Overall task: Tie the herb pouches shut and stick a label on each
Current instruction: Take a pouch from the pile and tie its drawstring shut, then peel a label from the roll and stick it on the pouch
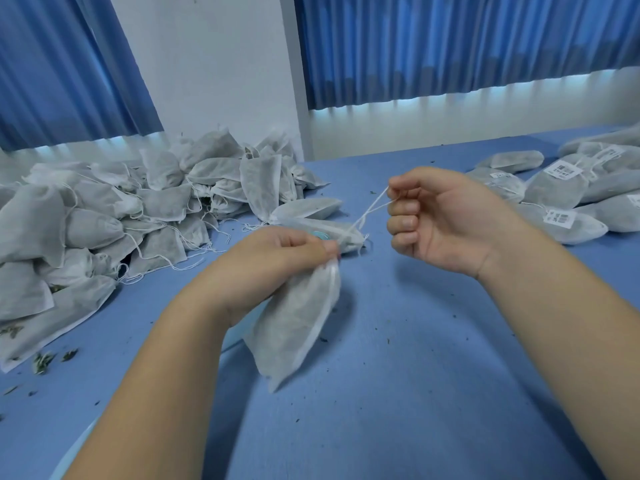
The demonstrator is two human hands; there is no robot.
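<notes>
A white fabric herb pouch (298,320) hangs over the blue table, held at its gathered neck by my left hand (277,258). Its white drawstring (367,213) runs taut up and to the right. My right hand (446,220) pinches the string's end with curled fingers, apart from the pouch. A big heap of unlabelled pouches (121,216) lies at the left. A pile of pouches with white barcode labels (568,188) lies at the right.
The blue table top (398,358) is sprinkled with small herb crumbs, and loose green leaves (45,358) lie by the left heap. Another pouch (311,207) lies just behind my hands. Blue curtains and a white wall stand behind the table.
</notes>
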